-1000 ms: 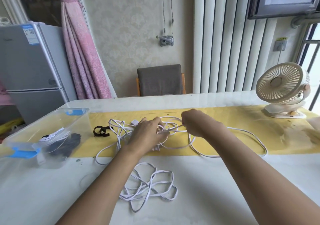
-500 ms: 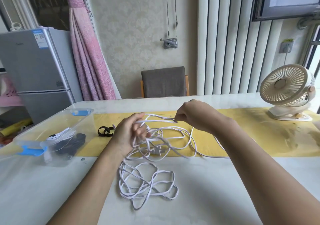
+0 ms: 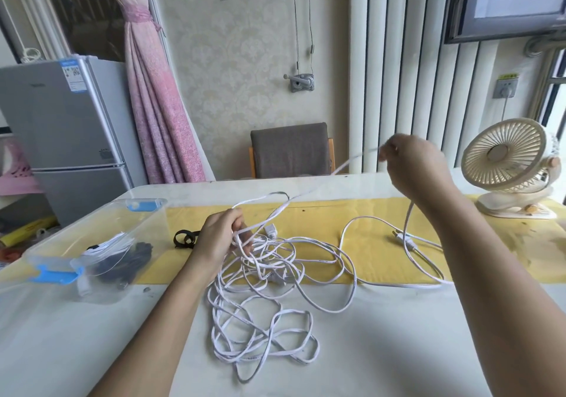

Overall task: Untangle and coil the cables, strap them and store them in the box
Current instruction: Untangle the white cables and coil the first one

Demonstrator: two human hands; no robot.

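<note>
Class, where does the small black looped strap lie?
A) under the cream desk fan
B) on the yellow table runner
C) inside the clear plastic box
B: the small black looped strap lies on the yellow table runner, near the left hand.

The tangled cable filled the middle of the table. From it, open tabletop lay at 3 to 4 o'clock, between the forearms, and at 8 o'clock. The box blocked 9 to 10 o'clock, with a strap just beside it. The fan stood at 2 o'clock. One strand, stretched between the left hand and the right hand, barred 12 to 1 o'clock.
</note>
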